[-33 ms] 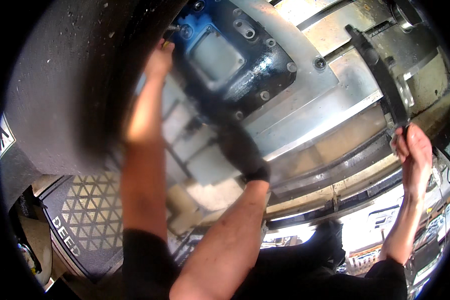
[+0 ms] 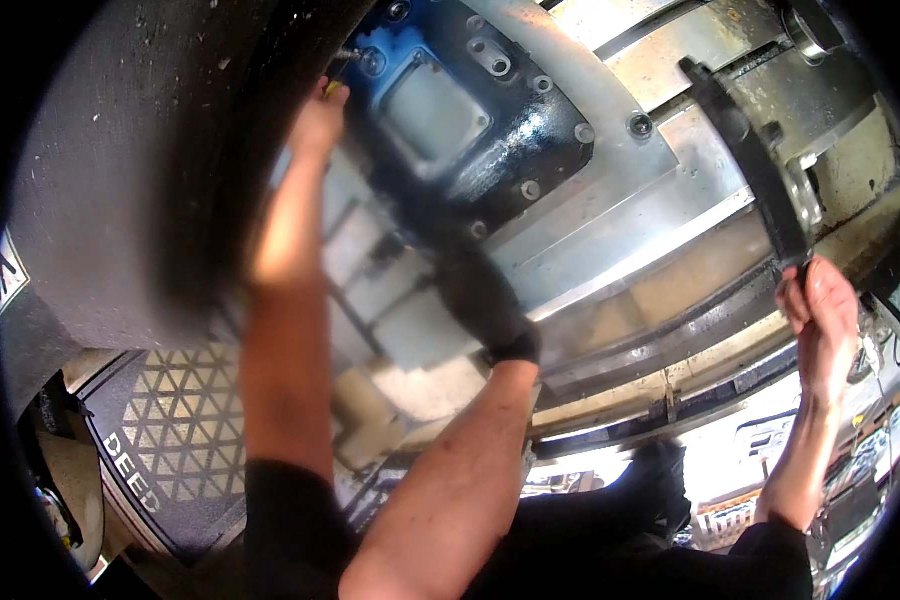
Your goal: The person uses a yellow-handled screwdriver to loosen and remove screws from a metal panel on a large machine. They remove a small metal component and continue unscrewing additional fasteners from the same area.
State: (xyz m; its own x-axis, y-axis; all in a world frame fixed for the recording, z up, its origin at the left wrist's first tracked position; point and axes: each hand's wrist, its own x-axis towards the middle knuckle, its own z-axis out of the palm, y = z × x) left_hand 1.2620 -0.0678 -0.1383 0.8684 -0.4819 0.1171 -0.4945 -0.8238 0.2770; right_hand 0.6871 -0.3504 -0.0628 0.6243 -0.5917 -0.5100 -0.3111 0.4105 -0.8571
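At the upper left, my left hand [image 2: 315, 125] is closed round a small thing with a yellow patch [image 2: 333, 89], mostly hidden by the fingers. A thin metal tip shows just above it, by the corner of a blue and black metal workpiece [image 2: 545, 145] with a square opening and several bolt holes. On the right, my right hand [image 2: 822, 300] grips the lower end of a long black bar [image 2: 755, 160]. Silvery fittings sit along the bar's right side, and its far end points up and left over the slotted metal table [image 2: 680, 30].
A big dark machine body [image 2: 120, 170] fills the left side. My bare leg [image 2: 440, 480] stretches up the middle, its black shoe [image 2: 475, 290] on the metal surface. A patterned mat [image 2: 185, 420] lies lower left. Tools and papers [image 2: 760, 470] are below right.
My right hand has shifted slightly down and left, carrying the black bar with it. My left hand and leg stay where they were.
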